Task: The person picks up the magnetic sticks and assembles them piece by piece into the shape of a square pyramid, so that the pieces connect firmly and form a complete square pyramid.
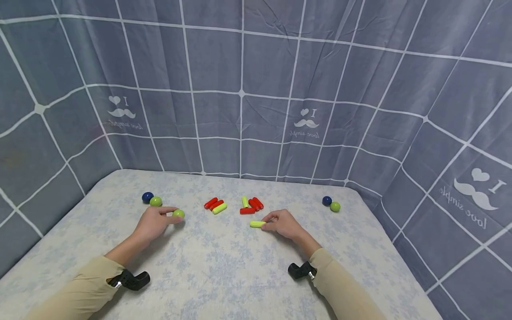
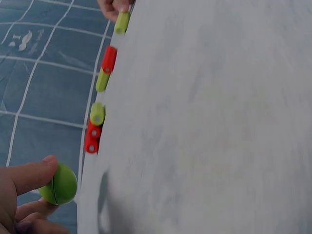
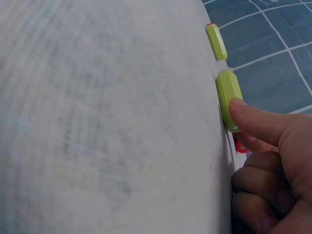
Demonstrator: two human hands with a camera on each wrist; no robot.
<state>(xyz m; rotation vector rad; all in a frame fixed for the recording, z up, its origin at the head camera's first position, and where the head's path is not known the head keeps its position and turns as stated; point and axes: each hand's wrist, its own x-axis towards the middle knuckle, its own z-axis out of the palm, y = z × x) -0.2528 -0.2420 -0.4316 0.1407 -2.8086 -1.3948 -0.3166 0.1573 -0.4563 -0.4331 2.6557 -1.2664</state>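
My left hand (image 1: pixel 155 222) pinches a green ball (image 1: pixel 178 214) between thumb and fingers. In the left wrist view a seam shows round this ball (image 2: pixel 63 184), which is held up off the cloth. My right hand (image 1: pixel 283 223) pinches the end of a ribbed yellow-green cylinder (image 1: pixel 257 224); the right wrist view shows the thumb lying along that cylinder (image 3: pixel 228 100). Beyond it lie a red cylinder (image 1: pixel 247 211) crosswise, a yellow-green one (image 1: pixel 245 202) and two more red ones (image 1: pixel 256 204). Farther left, two red cylinders (image 1: pixel 214 204) lie beside a yellow-green cylinder (image 1: pixel 219 208).
At the left, a dark blue ball (image 1: pixel 147 198) touches another green ball (image 1: pixel 156 201), just beyond my left hand. Another dark blue ball (image 1: pixel 327 201) and green ball (image 1: pixel 335 206) lie at the right. A patterned cloth (image 1: pixel 216 266) covers the table; grey-blue curtains (image 1: pixel 264 115) surround it.
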